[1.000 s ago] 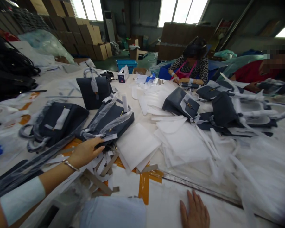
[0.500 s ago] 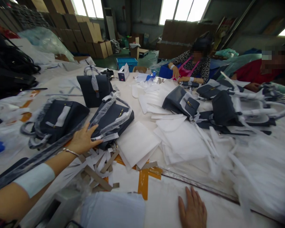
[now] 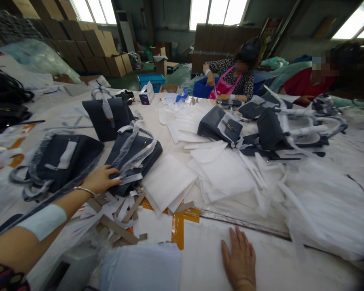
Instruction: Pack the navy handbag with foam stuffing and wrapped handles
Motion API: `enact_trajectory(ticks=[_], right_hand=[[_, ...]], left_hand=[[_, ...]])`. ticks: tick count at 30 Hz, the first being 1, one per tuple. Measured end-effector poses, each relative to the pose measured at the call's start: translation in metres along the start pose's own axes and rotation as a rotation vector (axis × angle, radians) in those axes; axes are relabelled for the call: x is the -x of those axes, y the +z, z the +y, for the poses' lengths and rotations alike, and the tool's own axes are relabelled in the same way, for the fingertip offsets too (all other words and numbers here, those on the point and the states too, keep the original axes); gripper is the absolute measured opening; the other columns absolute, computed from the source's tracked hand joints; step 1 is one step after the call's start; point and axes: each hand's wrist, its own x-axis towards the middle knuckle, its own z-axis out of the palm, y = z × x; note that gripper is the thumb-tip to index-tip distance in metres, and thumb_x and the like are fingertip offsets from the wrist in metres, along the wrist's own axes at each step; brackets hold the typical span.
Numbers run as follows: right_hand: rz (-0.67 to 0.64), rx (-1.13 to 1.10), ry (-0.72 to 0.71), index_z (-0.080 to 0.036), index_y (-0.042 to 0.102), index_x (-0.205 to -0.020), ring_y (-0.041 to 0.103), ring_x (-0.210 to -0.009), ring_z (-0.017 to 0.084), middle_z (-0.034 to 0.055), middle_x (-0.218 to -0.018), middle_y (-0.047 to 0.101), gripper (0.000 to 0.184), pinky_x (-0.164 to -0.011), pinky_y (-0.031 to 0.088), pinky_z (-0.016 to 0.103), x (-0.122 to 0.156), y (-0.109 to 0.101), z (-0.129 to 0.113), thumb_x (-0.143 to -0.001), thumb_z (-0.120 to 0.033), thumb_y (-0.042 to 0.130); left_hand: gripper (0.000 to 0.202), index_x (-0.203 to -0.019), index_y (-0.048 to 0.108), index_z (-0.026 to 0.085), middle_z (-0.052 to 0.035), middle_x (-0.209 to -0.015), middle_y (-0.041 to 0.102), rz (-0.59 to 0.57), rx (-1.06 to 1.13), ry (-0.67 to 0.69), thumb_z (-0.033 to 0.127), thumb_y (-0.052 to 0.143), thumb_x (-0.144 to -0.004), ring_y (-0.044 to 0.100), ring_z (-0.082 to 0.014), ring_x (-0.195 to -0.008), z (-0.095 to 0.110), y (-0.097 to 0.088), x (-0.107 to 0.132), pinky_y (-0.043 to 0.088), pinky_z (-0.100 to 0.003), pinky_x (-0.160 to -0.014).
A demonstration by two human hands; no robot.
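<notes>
My left hand (image 3: pixel 102 179) is at the lower left edge of a dark navy handbag (image 3: pixel 133 159). Its fingers are bent over that edge and closed on it; the thumb side is partly hidden. Clear film wraps the straps of this bag, which lies tilted on the table. Palm down on the white tabletop, my right hand (image 3: pixel 239 258) rests flat with the fingers stretched out and holds nothing. Left of my left hand lies another navy handbag (image 3: pixel 75 155) with wrapped handles. Behind stands a third handbag (image 3: pixel 109 115), upright.
White foam sheets (image 3: pixel 170 178) lie mid-table. Paper and card strips (image 3: pixel 118 226) are scattered before me, beside a pale blue stack of sheets (image 3: pixel 142 266). More navy bags (image 3: pixel 220 125) sit at right. Two people are across the table. Cardboard boxes (image 3: pixel 100 42) stand behind.
My left hand's spread fingers have drawn together on the handbag's edge. My right hand stays flat on the table. The whole view has shifted slightly; a co-worker's hand across the table has risen.
</notes>
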Motion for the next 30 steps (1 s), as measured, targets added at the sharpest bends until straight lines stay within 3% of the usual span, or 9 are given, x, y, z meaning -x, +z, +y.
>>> enact_trajectory(ticks=[4,9,15,19,24,27,30], right_hand=[[-0.010,-0.023,0.008,-0.011,0.042,-0.136,0.022,-0.136,0.029,0.0117,-0.146,0.034,0.066,-0.110,0.016,0.051,0.001,0.006,0.003,-0.086,-0.052,0.030],[0.033,-0.046,0.010,-0.011,0.045,-0.134,0.020,-0.137,0.029,0.0125,-0.145,0.034,0.067,-0.110,0.014,0.051,0.002,0.016,0.006,-0.085,-0.053,0.028],[0.048,-0.062,0.025,-0.010,0.045,-0.133,0.021,-0.137,0.028,0.0123,-0.145,0.035,0.066,-0.111,0.013,0.050,0.001,0.006,0.000,-0.086,-0.051,0.027],[0.011,-0.056,0.026,-0.010,0.044,-0.134,0.021,-0.137,0.028,0.0120,-0.146,0.034,0.064,-0.111,0.014,0.049,0.002,-0.004,-0.005,-0.086,-0.049,0.029],[0.019,-0.069,0.042,-0.010,0.045,-0.134,0.020,-0.137,0.029,0.0124,-0.145,0.036,0.064,-0.111,0.012,0.050,0.002,-0.006,-0.005,-0.086,-0.049,0.028],[0.004,-0.077,0.048,-0.010,0.044,-0.135,0.020,-0.137,0.029,0.0120,-0.146,0.034,0.062,-0.111,0.011,0.050,0.002,-0.010,-0.005,-0.087,-0.046,0.030],[-0.014,-0.093,0.057,-0.011,0.043,-0.136,0.019,-0.137,0.029,0.0113,-0.146,0.034,0.060,-0.112,0.009,0.050,0.001,-0.013,-0.005,-0.087,-0.044,0.034]], left_hand=[[0.063,-0.110,0.064,0.017,-0.0117,-0.117,0.053,0.014,-0.251,-0.032,0.062,0.042,-0.072,0.060,-0.0248,-0.093,0.016,-0.004,0.003,0.042,-0.037,-0.077],[0.069,-0.124,0.055,0.016,-0.0096,-0.109,0.054,-0.006,-0.331,0.017,0.058,0.036,-0.073,0.062,-0.0234,-0.082,0.037,-0.009,0.002,0.040,-0.036,-0.067],[0.065,-0.109,0.063,0.011,-0.0060,-0.094,0.060,0.067,-0.427,0.024,0.056,0.032,-0.073,0.060,-0.0165,-0.080,0.061,-0.035,-0.017,0.037,-0.028,-0.065],[0.069,-0.097,0.067,0.008,-0.0063,-0.089,0.065,0.229,-0.472,0.049,0.060,0.028,-0.073,0.059,-0.0147,-0.084,0.082,-0.069,-0.034,0.037,-0.028,-0.068],[0.072,-0.089,0.067,0.004,-0.0040,-0.084,0.067,0.409,-0.415,-0.043,0.062,0.029,-0.070,0.057,-0.0132,-0.085,0.115,-0.131,-0.043,0.036,-0.027,-0.069],[0.069,-0.091,0.068,0.007,0.0007,-0.079,0.068,0.460,-0.267,-0.179,0.063,0.037,-0.067,0.057,-0.0136,-0.085,0.141,-0.170,-0.028,0.039,-0.027,-0.071],[0.055,-0.093,0.070,0.016,0.0045,-0.079,0.070,0.378,-0.046,-0.245,0.058,0.048,-0.065,0.060,-0.0152,-0.088,0.176,-0.203,0.012,0.044,-0.026,-0.073]])
